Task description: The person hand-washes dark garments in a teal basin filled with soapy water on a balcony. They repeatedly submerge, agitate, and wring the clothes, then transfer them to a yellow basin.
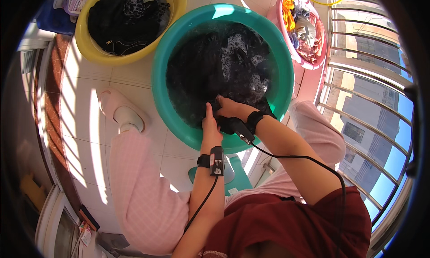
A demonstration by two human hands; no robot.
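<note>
A large teal basin (157,78) in front of me holds dark, soapy water and soaked black clothing (201,69). White suds float on the right half of the water. At the basin's near side, my left hand (211,124) is closed on the black cloth, its thumb pointing up. Close beside it, to the right, my right hand (230,108) grips the same cloth, with its fingertips partly hidden in the fabric. Part of the black cloth lies up against the near right inner wall. Each of my wrists wears a black strap with a small cabled device.
A yellow basin (85,45) of black clothes stands at the far left, beside a blue container (53,18). At the far right, a pink basin (283,27) holds colourful clothes. Metal railings (367,56) line the right side. A teal plastic piece (239,173) lies between my legs.
</note>
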